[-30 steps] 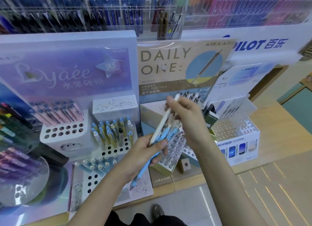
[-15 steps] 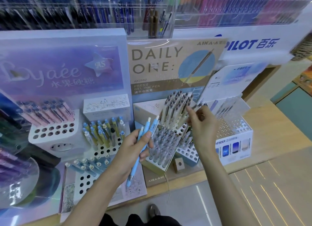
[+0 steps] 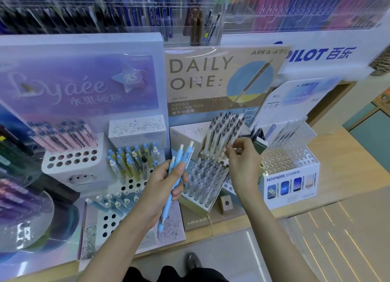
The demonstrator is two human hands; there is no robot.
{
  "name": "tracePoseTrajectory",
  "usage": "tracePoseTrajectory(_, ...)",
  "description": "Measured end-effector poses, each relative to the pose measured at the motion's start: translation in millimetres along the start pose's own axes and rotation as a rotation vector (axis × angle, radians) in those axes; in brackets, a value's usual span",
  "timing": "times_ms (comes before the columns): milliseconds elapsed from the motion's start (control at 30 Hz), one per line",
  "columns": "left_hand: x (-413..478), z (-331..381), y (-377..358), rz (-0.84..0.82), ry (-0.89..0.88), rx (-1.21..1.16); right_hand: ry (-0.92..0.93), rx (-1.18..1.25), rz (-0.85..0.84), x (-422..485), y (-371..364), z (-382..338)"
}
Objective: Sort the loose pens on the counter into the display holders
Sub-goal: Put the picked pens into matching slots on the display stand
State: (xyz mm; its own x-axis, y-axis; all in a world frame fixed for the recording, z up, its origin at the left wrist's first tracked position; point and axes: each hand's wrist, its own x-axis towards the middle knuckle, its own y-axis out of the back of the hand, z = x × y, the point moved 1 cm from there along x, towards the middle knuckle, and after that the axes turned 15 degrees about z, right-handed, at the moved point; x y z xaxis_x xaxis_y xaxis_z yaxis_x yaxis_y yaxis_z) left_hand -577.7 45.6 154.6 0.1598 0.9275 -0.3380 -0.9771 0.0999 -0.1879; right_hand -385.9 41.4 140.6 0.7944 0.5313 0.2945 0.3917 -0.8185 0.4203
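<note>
My left hand (image 3: 166, 182) grips three light blue pens (image 3: 182, 155), tips pointing down, in front of the displays. Just right of it, my right hand (image 3: 244, 163) hovers at the foot of a block of cream pens (image 3: 221, 132) that stand in the stepped Daily One holder (image 3: 202, 205). Its thumb and fingertips are loosely curled near the lowest cream pens, and I see nothing held in them. Below those, a row of clear grey pens (image 3: 202, 178) fills the same holder.
A holder with blue and yellow pens (image 3: 135, 161) and free holes stands left of my left hand. Pink pens (image 3: 63, 138) fill a white holder farther left. The Pathfinder box (image 3: 291, 182) with many free holes is at right, on the wooden counter (image 3: 341, 167).
My right hand carried a cream pen from the left hand's bundle to the Daily One holder and no longer shows it. The left hand stayed put with its blue pens.
</note>
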Motion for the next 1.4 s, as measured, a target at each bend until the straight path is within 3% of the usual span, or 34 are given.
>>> tracePoseTrajectory(233, -3.6, -2.4, 7.8, -0.015, 0.016, -0.082, 0.010, -0.071, 0.040, -7.6, 0.3, -9.9)
tracePoseTrajectory(333, -5.9, -2.7, 15.9, -0.027, 0.046, -0.156, 0.154, 0.027, 0.092, -32.1, 10.2, -28.8)
tracePoseTrajectory(400, -7.0, -2.9, 21.9, -0.034, 0.052, -0.166, 0.118, 0.172, -0.099, -51.2, 11.3, -49.3)
tracePoseTrajectory(467, -8.6, -3.2, 27.6, -0.045, 0.041, -0.154, -0.057, 0.311, -0.469, -67.8, 3.0, -69.3)
tracePoseTrajectory(533, -11.5, -5.5, 35.6, -0.029, 0.020, -0.147, -0.144, 0.364, -0.643, -79.8, -6.8, -80.1)
tracePoseTrajectory(733, -23.0, -19.6, 79.3, 0.178, -0.019, 0.001, -0.010, 0.230, -0.598, -110.5, -24.0, -82.1)
tracePoseTrajectory(1000, -40.5, -26.5, 143.5, 0.451, -0.118, 0.178, 0.084, 0.105, -0.675, -152.7, -36.0, -83.7)
tracePoseTrajectory(1400, -60.6, -38.7, 218.3, 0.465, -0.092, 0.155, 0.368, -0.034, -0.616, -222.3, -72.0, -81.4)
